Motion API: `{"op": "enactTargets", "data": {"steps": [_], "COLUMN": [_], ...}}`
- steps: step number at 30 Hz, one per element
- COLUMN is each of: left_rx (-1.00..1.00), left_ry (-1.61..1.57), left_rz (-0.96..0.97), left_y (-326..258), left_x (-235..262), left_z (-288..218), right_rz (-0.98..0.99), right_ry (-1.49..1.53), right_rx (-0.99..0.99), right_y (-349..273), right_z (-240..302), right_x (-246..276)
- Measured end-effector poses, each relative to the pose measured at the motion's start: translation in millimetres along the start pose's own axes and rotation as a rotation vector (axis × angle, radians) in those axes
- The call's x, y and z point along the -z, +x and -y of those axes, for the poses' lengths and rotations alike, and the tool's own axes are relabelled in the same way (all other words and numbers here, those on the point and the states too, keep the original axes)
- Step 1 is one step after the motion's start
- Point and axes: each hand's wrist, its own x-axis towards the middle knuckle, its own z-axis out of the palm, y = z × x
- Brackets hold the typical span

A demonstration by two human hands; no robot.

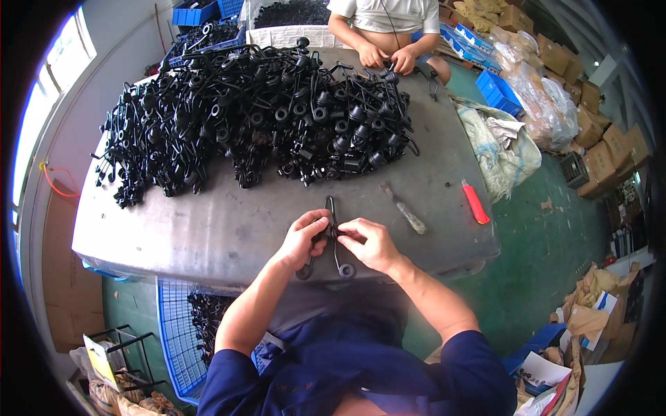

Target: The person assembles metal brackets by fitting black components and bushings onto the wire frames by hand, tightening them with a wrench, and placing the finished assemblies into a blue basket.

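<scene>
My left hand [302, 239] and my right hand [371, 243] both grip one black plastic part [330, 211] with long arms and ring ends, held just above the near edge of the grey table [208, 229]. One ring end [347, 270] hangs below my right hand. A large heap of the same black parts [257, 118] covers the far half of the table.
A small brush-like tool [404, 208] and a red-handled knife [475, 202] lie on the table to my right. Another person's hands [388, 57] work at the far edge. A blue basket with black parts [184, 326] stands below left. Sacks and cardboard boxes [596, 132] fill the right floor.
</scene>
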Motion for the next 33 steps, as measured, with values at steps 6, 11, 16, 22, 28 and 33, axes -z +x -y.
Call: {"op": "enactTargets", "data": {"steps": [6,11,16,22,28,33], "left_rx": [0.002,-0.007,-0.008,-0.022,-0.036,-0.114], "left_ry": [0.037,0.025,0.03,0.063,0.078,0.15], "left_rz": [-0.029,-0.011,-0.016,-0.03,-0.079,-0.039], "left_y": [-0.4,-0.3,-0.6,-0.2,-4.4,-8.2], "left_x": [-2.3,-0.6,-2.5,-2.0,-3.4,-13.3], "left_z": [-1.0,-0.5,-1.9,0.8,-3.5,-7.4], "right_rz": [0.191,0.237,0.332,0.307,0.226,0.251], "right_ry": [0.498,0.208,0.459,0.428,0.445,0.473], "right_rx": [-0.794,-0.513,-0.856,-0.621,-0.739,-0.706], "right_y": [5.6,0.5,6.4,0.7,2.0,4.9], "right_z": [-0.1,-1.9,-1.1,-11.5,-5.4,-0.6], "right_x": [2.6,3.7,2.5,-3.6,-1.5,-0.7]}}
